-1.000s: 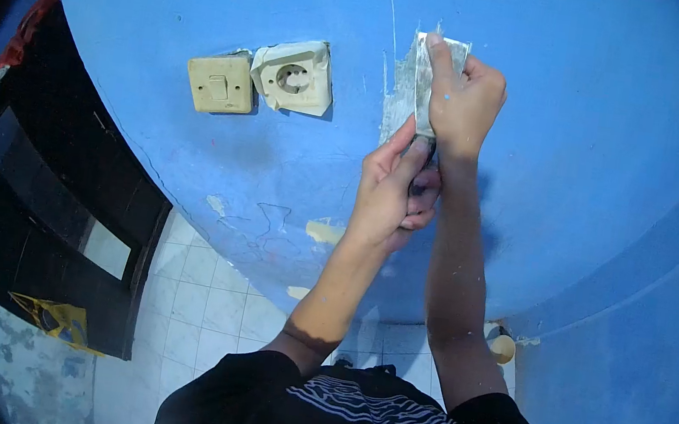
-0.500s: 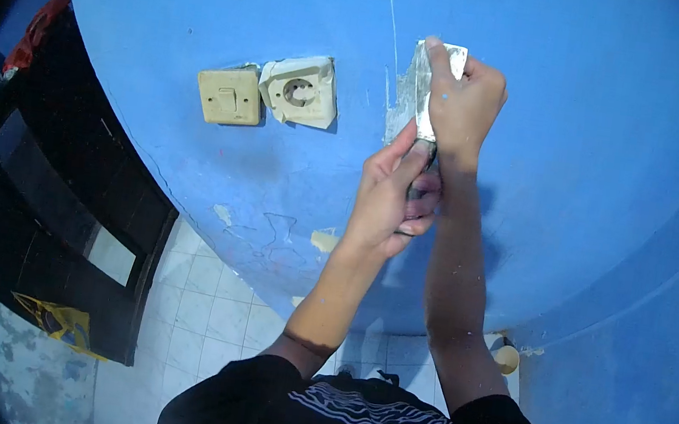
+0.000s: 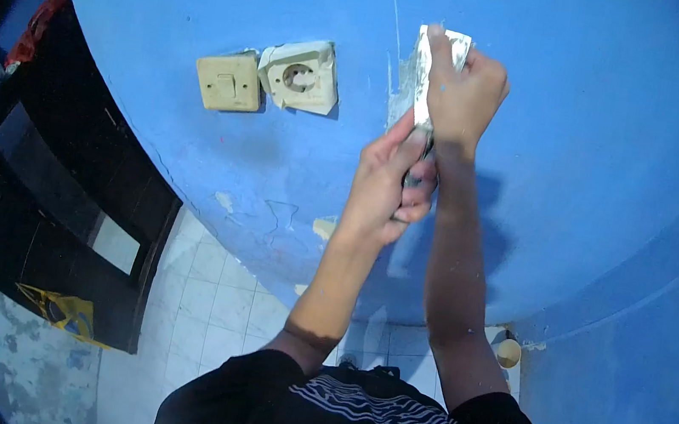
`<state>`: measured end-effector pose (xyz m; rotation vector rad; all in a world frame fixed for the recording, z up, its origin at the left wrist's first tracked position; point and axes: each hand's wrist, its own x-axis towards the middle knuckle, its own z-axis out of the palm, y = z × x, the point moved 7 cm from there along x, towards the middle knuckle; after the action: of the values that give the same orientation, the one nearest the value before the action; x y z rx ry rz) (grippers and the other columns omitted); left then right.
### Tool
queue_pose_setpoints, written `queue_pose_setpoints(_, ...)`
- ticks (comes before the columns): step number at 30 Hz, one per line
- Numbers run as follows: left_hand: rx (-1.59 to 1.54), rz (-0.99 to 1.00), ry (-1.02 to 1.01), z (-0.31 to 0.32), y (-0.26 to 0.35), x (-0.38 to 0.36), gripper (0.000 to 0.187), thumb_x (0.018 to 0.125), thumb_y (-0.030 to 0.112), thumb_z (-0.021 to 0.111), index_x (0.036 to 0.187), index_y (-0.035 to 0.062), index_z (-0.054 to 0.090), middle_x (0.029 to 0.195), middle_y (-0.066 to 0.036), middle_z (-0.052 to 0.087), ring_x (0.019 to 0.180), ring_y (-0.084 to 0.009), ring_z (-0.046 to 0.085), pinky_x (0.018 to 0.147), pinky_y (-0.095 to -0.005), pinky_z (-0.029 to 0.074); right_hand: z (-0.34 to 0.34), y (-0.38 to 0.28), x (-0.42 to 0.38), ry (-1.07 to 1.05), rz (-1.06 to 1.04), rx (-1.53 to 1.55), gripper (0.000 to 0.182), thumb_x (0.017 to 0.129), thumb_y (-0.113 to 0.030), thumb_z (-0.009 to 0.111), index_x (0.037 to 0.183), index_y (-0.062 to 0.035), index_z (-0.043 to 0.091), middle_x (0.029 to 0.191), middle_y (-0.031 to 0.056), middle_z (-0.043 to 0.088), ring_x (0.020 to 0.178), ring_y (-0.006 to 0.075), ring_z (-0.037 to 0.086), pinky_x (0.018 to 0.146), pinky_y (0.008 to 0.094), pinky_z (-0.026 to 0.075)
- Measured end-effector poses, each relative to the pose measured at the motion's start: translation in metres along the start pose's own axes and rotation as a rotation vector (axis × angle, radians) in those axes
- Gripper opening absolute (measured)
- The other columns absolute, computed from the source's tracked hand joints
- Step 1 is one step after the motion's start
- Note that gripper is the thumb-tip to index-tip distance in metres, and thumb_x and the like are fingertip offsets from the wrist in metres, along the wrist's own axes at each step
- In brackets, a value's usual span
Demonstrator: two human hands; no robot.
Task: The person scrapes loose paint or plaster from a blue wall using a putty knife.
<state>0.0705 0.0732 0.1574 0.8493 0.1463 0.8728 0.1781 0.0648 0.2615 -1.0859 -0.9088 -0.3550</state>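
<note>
A metal scraper [image 3: 420, 77] with a wide, plaster-smeared blade lies flat against the blue wall [image 3: 606, 144]. My left hand [image 3: 386, 185] grips its dark handle from below. My right hand [image 3: 464, 91] presses on the blade with the fingers, the index finger stretched up along it. Thin pale scratch lines run up the wall just left of the blade. Most of the handle is hidden inside my left fist.
A cream light switch [image 3: 228, 81] and a paint-smeared socket [image 3: 299, 77] sit on the wall to the left. Patches of flaked paint [image 3: 323, 228] show lower down. A dark door frame [image 3: 59, 192] stands at left over white floor tiles [image 3: 206, 314]. A small round object [image 3: 507, 352] lies by the wall's foot.
Both hands and the scraper have shifted slightly upward along the wall, still pressed together on the tool. The view has tilted a little.
</note>
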Motion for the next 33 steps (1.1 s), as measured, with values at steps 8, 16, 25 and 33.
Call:
queue_pose_setpoints(8, -0.052, 0.002, -0.051, 0.014, 0.005, 0.002, 0.051, 0.102, 0.017, 0.049, 0.150, 0.0185, 0.033, 0.070, 0.001, 0.044, 0.045, -0.0039, 0.035, 0.032, -0.0167, 0.023, 0.003, 0.001, 0.011, -0.023, 0.014, -0.010, 0.043, 0.085, -0.033, 0.073, 0.063, 0.0028, 0.065, 0.047, 0.0020, 0.052, 0.047, 0.0088, 0.039, 0.046, 0.0329, 0.035)
queue_pose_setpoints(16, -0.096, -0.011, -0.049, 0.009, -0.004, -0.007, 0.047, 0.101, 0.016, 0.049, 0.147, 0.0203, 0.038, 0.071, 0.001, 0.044, 0.045, -0.0037, 0.035, 0.033, -0.0157, 0.024, -0.001, 0.006, 0.001, -0.040, 0.088, -0.105, 0.045, 0.084, -0.034, 0.073, 0.060, 0.0030, 0.063, 0.047, 0.0032, 0.051, 0.046, 0.0113, 0.038, 0.046, 0.0353, 0.036)
queue_pose_setpoints(25, -0.130, -0.037, -0.115, 0.012, 0.001, -0.005, 0.051, 0.102, 0.019, 0.050, 0.150, 0.0215, 0.035, 0.070, 0.002, 0.043, 0.046, -0.0037, 0.035, 0.032, -0.0158, 0.025, -0.004, -0.005, 0.004, 0.014, -0.022, -0.180, 0.045, 0.082, -0.033, 0.074, 0.058, 0.0028, 0.060, 0.045, 0.0049, 0.047, 0.046, 0.0131, 0.034, 0.046, 0.0378, 0.034)
queue_pose_setpoints(33, -0.110, -0.073, -0.052, 0.003, -0.009, -0.005, 0.050, 0.101, 0.020, 0.051, 0.149, 0.0232, 0.036, 0.070, 0.001, 0.041, 0.045, -0.0043, 0.033, 0.032, -0.0171, 0.025, -0.004, 0.001, -0.002, 0.035, -0.037, -0.095, 0.046, 0.084, -0.034, 0.073, 0.059, 0.0027, 0.061, 0.045, 0.0031, 0.045, 0.047, 0.0117, 0.035, 0.047, 0.0357, 0.034)
